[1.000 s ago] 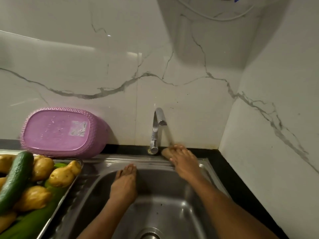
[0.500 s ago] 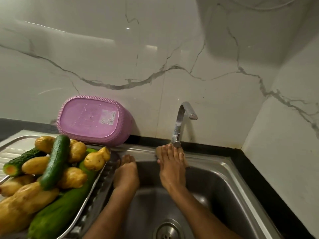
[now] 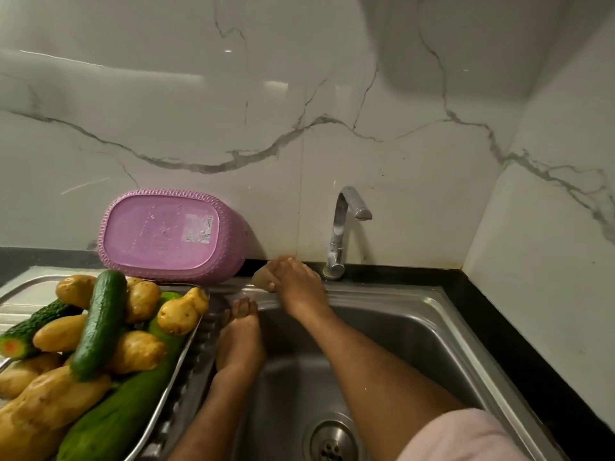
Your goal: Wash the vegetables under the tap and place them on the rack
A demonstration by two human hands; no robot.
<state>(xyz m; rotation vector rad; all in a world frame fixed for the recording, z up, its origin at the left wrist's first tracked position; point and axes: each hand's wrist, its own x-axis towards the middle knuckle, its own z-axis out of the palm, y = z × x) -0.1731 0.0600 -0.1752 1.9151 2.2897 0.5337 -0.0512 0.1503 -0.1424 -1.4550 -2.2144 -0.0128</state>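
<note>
Gripping a potato (image 3: 260,279) on the sink (image 3: 416,304) ledge at 12 o'clock, the right hand (image 3: 298,287) curls round it; left hand (image 3: 240,337), fingers straight together, rests inside at 9 o'clock.

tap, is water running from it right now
No, the tap's spout shows no stream and the sink below it looks dry.

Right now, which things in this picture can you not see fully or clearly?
- Brown potato on the sink's back ledge, head view: right hand covers most of it.
- Steel tray of vegetables: cut by left edge.
- Round sink drain: cut by bottom edge.
</note>
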